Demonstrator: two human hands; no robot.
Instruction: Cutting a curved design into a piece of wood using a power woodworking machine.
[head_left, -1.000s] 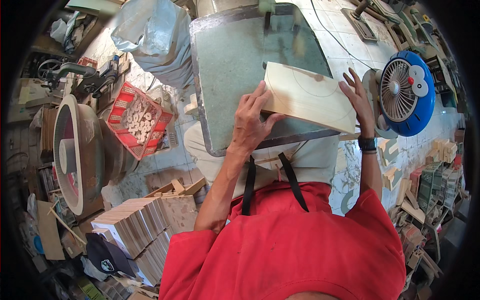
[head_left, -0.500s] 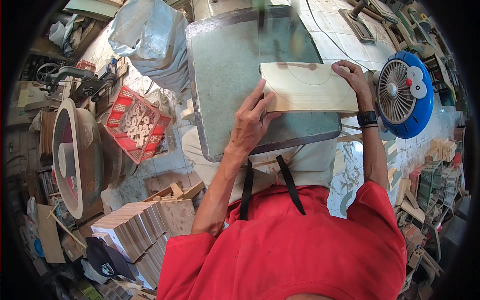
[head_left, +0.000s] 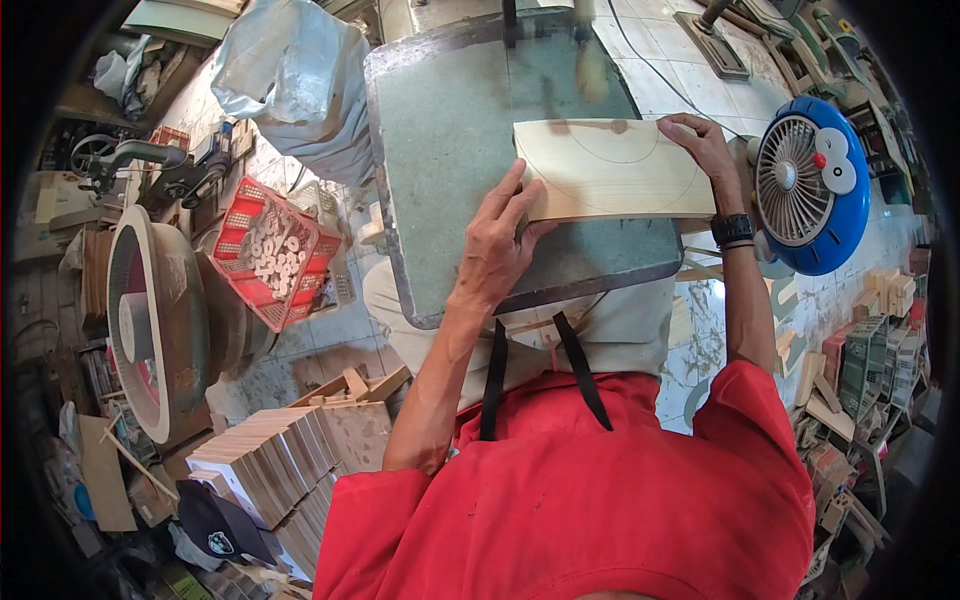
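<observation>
A pale wooden board (head_left: pixel 612 190) with curved pencil lines lies over a green-grey machine table (head_left: pixel 440 170) with a dark rim. Its near edge reaches past the table's right side. Gripping the board's left end is my left hand (head_left: pixel 498 232), its fingers against the edge and the thumb at the near side. My right hand (head_left: pixel 703 150), wearing a black wristwatch (head_left: pixel 733 229), pinches the far right corner. A narrow dark upright part (head_left: pixel 510 22) stands at the table's far edge beyond the board. Beside it hangs a blurred tan piece (head_left: pixel 592 75).
Close on the right is a blue fan (head_left: pixel 843 215). A red basket of small wooden rings (head_left: pixel 240 235) and a large round machine wheel (head_left: pixel 140 385) are to the left. Stacked wood pieces (head_left: pixel 265 455) and a dark cap (head_left: pixel 222 522) lie lower left. A grey plastic bag (head_left: pixel 290 85) is far left.
The whole view has shifted slightly. Both hands keep their hold on the board, which shows hardly any movement over the table. The blurred tan piece looks a little sharper.
</observation>
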